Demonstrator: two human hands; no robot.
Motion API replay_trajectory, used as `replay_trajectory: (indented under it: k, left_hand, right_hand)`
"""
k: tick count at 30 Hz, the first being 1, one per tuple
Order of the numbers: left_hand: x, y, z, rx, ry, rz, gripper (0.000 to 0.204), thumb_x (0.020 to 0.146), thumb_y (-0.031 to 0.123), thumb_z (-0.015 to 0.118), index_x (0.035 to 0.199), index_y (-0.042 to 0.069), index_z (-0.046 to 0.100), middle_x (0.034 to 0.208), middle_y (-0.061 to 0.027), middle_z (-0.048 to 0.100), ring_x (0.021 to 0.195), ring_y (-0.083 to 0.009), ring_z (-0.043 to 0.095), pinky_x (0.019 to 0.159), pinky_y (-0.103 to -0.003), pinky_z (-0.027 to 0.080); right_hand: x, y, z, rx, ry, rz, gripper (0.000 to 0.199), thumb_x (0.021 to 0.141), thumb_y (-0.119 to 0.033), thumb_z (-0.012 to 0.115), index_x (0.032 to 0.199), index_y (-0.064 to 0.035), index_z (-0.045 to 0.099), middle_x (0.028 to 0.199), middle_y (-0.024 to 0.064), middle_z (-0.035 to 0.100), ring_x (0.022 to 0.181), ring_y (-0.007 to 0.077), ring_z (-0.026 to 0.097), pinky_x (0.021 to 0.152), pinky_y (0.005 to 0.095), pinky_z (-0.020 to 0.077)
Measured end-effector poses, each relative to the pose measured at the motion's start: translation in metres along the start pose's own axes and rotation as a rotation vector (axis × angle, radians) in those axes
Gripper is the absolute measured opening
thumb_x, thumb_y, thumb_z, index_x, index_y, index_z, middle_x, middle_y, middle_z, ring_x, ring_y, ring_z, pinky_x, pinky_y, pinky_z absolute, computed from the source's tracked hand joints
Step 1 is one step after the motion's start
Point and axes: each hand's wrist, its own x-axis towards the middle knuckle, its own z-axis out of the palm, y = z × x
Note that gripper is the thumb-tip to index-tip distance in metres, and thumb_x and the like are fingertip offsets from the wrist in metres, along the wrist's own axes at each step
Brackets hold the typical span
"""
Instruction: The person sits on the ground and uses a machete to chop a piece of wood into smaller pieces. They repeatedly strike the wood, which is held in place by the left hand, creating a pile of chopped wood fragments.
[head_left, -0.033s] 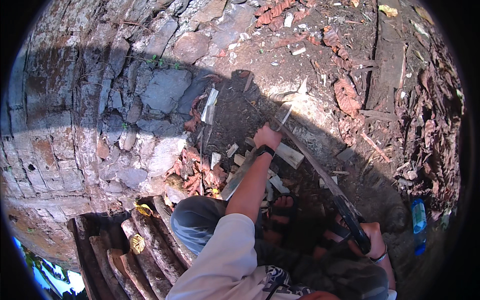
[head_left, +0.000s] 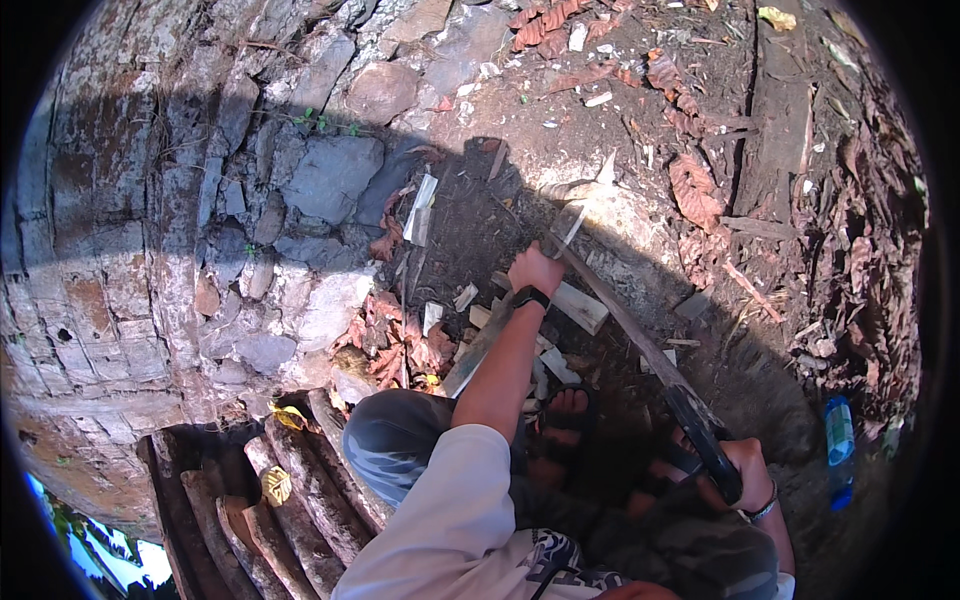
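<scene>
My right hand (head_left: 745, 470), at the lower right, is closed around the black handle of a machete (head_left: 640, 335). Its long grey-brown blade slants up and left toward my other hand. My left hand (head_left: 535, 270), with a dark watch on the wrist, is closed beside the blade's far end. A pale split piece of wood (head_left: 570, 222) shows just past its knuckles, against the blade. The fingers hide most of the grip, but this wood seems to be what it holds. Under and beside the left forearm lie cut wood pieces (head_left: 580, 308) on dark soil.
Stacked logs (head_left: 310, 490) fill the lower left, beside my bent knee. A stone wall (head_left: 330, 180) runs along the left. My sandalled foot (head_left: 568, 412) is near the wood pieces. A plastic bottle (head_left: 838, 440) lies at right, and dry leaves (head_left: 695, 190) lie beyond.
My right hand and the machete handle have shifted very slightly upward in the picture. The left hand has barely moved.
</scene>
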Motion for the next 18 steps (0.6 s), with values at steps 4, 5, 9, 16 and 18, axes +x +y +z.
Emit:
replay_trajectory:
  k: [4, 5, 9, 16, 18]
  left_hand:
    - [-0.004, -0.003, 0.005, 0.028, 0.025, -0.004, 0.052, 0.073, 0.039, 0.073, 0.109, 0.003, 0.067, 0.099, -0.0264, 0.071, 0.099, -0.0433, 0.067, 0.086, -0.051, 0.054]
    - [-0.004, 0.003, 0.001, 0.022, 0.015, -0.005, 0.052, 0.073, 0.04, 0.073, 0.109, 0.003, 0.067, 0.099, -0.0264, 0.071, 0.099, -0.0433, 0.067, 0.086, -0.052, 0.054]
    - [-0.001, 0.003, -0.005, 0.032, -0.032, -0.014, 0.053, 0.074, 0.042, 0.073, 0.11, 0.003, 0.067, 0.101, -0.0256, 0.071, 0.101, -0.0427, 0.067, 0.088, -0.051, 0.054]
    - [-0.004, 0.001, -0.009, 0.047, -0.014, -0.023, 0.059, 0.074, 0.041, 0.07, 0.124, 0.008, 0.066, 0.105, -0.0254, 0.07, 0.103, -0.0418, 0.066, 0.089, -0.049, 0.054]
    - [-0.007, 0.011, -0.008, 0.019, 0.018, -0.008, 0.056, 0.075, 0.042, 0.071, 0.117, 0.006, 0.066, 0.102, -0.0256, 0.071, 0.1, -0.0427, 0.067, 0.087, -0.05, 0.054]
  right_hand:
    - [0.069, 0.005, 0.016, -0.096, -0.139, 0.02, 0.022, 0.071, -0.017, 0.073, 0.071, -0.0059, 0.054, 0.059, 0.0135, 0.057, 0.058, 0.0362, 0.062, 0.053, 0.0404, 0.0485]
    - [0.079, 0.011, 0.019, -0.099, -0.09, 0.007, 0.022, 0.072, -0.018, 0.073, 0.071, -0.006, 0.054, 0.059, 0.0135, 0.056, 0.058, 0.0364, 0.062, 0.053, 0.0406, 0.0483]
    - [0.062, 0.031, 0.029, -0.107, -0.026, 0.002, 0.022, 0.072, -0.017, 0.074, 0.072, -0.0061, 0.055, 0.06, 0.0128, 0.056, 0.057, 0.0359, 0.061, 0.053, 0.0398, 0.0479]
    - [-0.032, 0.015, -0.005, -0.024, -0.024, 0.08, 0.02, 0.067, -0.016, 0.075, 0.073, -0.0072, 0.059, 0.063, 0.0117, 0.061, 0.058, 0.0329, 0.064, 0.054, 0.0366, 0.0497]
    - [-0.007, 0.028, 0.002, -0.065, -0.057, 0.029, 0.019, 0.068, -0.015, 0.074, 0.074, -0.0066, 0.058, 0.062, 0.012, 0.06, 0.058, 0.0332, 0.064, 0.054, 0.0372, 0.0498]
